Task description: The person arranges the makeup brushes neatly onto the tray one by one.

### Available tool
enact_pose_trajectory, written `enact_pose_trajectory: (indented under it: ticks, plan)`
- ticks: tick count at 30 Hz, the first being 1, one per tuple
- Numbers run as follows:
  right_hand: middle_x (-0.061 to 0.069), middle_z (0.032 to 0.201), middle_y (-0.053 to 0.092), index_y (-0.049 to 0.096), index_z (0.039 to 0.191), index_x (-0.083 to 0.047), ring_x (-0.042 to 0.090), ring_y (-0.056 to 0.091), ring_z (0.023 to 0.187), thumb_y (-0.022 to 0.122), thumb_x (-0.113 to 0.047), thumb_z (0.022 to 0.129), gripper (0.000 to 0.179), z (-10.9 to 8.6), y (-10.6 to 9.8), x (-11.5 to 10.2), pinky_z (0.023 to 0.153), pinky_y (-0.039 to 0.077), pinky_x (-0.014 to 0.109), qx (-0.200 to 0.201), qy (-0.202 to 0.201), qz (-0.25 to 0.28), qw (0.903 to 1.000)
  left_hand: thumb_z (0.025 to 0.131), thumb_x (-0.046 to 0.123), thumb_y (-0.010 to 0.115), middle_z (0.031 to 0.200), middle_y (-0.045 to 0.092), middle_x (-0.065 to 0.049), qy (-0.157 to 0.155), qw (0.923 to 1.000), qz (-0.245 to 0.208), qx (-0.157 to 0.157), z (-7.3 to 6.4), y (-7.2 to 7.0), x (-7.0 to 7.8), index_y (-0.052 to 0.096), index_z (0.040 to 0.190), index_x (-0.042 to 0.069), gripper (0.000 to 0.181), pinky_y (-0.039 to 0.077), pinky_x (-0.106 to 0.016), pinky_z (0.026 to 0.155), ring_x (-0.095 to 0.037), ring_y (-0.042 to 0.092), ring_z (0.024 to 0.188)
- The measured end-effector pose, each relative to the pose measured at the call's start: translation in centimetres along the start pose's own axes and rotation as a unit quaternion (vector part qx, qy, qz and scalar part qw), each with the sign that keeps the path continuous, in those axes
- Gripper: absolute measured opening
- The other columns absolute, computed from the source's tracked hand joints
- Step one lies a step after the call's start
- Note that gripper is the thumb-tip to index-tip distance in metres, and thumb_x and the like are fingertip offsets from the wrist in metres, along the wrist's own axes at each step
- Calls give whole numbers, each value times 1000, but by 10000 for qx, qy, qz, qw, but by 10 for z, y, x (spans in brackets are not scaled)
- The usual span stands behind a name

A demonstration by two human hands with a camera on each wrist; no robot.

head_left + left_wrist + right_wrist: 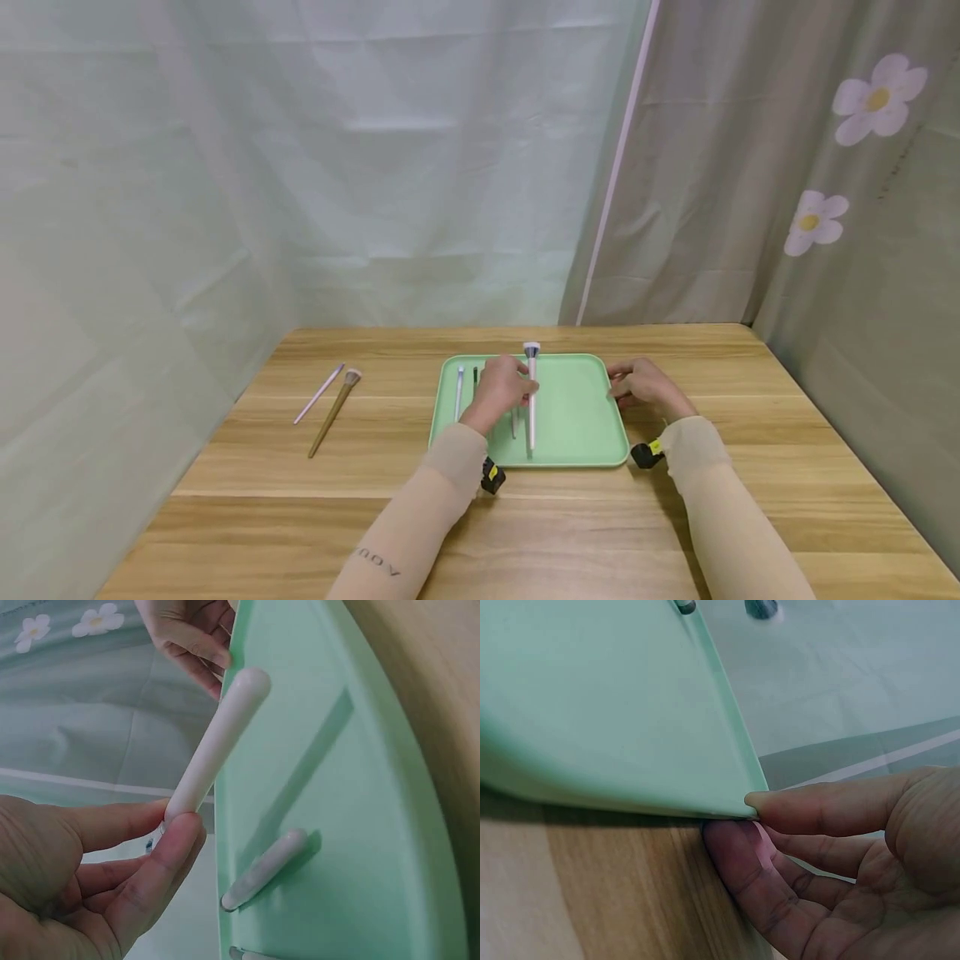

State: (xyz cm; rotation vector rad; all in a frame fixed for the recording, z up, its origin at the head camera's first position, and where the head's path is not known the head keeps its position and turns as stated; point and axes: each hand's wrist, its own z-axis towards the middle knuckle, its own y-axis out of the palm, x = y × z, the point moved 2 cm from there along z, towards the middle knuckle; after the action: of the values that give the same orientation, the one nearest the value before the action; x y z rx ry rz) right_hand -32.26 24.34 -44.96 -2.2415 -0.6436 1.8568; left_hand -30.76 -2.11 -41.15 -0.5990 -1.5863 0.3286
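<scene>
My left hand (500, 388) pinches a makeup brush (532, 417) with a white handle between thumb and fingers, bristle end up, over the green tray (573, 408). In the left wrist view the handle (217, 742) slants above the tray floor, its rounded end toward the tray. Beneath it another white-handled brush (266, 870) lies in the tray. Farther left in the tray are a pale brush (459, 392) and a dark-tipped one (476, 377), partly hidden by the hand. My right hand (647, 386) pinches the tray's right rim, thumb on top and fingers beneath.
On the wooden table (247, 517), left of the tray, lie a thin pale brush (318, 393) and a brush with a golden-brown handle (333, 417). Curtains (450, 167) hang behind the table and along its sides.
</scene>
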Motion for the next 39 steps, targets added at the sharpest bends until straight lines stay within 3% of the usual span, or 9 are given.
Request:
enact_pose_trajectory:
  ticks: [6, 14, 30, 39]
  plan:
    - [17, 106, 60, 51, 142, 15, 18, 61, 80, 68, 6, 90, 56, -1, 0, 0, 69, 60, 29, 29, 46, -1, 10000, 93, 0, 76, 80, 72, -11, -103, 9999, 58, 15, 2, 6, 1, 72, 118, -7, 26, 63, -30, 64, -17, 71, 65]
    - [18, 107, 60, 51, 143, 15, 19, 61, 81, 68, 5, 91, 56, 1, 0, 1, 69, 60, 29, 32, 77, -54, 10000, 91, -2, 77, 70, 67, -9, 29, 9987, 497, -88, 2, 13, 4, 75, 94, -7, 6, 61, -30, 61, -17, 69, 60]
    - [17, 106, 60, 52, 141, 16, 18, 60, 81, 68, 6, 88, 56, 3, -1, 2, 69, 60, 28, -17, 32, -1, 10000, 87, -4, 80, 67, 61, -12, 133, 9947, 1014, 104, 6, 26, -2, 67, 86, -8, 13, 56, -21, 48, -16, 66, 53]
    - [16, 103, 60, 53, 140, 15, 18, 60, 80, 68, 6, 88, 55, 4, -2, 3, 69, 60, 30, -6, 12, 16, 10000, 88, -1, 81, 63, 61, -10, 209, 9917, 1262, 131, 5, 25, -2, 66, 80, -4, 17, 51, -19, 43, -16, 66, 51]
